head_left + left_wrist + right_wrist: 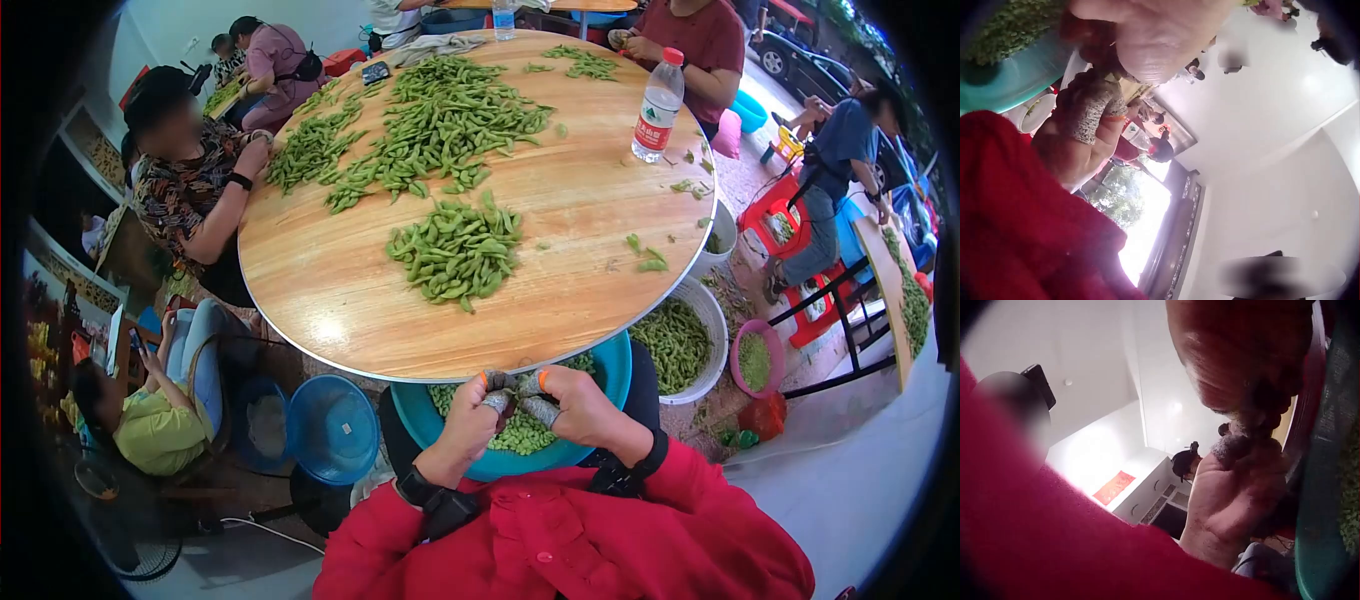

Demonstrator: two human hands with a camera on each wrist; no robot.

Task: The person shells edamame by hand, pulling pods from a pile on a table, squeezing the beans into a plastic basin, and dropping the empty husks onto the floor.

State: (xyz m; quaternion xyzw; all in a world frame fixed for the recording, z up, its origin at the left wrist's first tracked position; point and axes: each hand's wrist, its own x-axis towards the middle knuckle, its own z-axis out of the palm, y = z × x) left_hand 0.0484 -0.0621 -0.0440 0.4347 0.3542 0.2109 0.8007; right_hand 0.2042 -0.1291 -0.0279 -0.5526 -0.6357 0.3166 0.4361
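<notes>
Both of my hands meet in front of my red sleeves, close over a teal basin (pixel 405 412) of shelled green beans (pixel 522 436). My left hand (pixel 467 425) has its fingers bent inward toward the other hand. Opposite it, my right hand (pixel 590 408) has its thumb and fingers brought together at the same spot. Grey wrapping (pixel 1092 119) covers some fingers, and orange shows at both thumbs. Between the fingertips the view is blocked, so I cannot tell what they hold. Just beyond lies a small heap of green bean pods (pixel 458 250) on the round wooden table (pixel 340 290).
A larger pile of pods (pixel 440 115) covers the table's far side, near a water bottle (pixel 659 108). To my right stand a white bucket (pixel 690 340) of pods and a pink basin (pixel 757 358). Blue basins (pixel 333 430) are at left. A person (pixel 195 185) sits at the table's left.
</notes>
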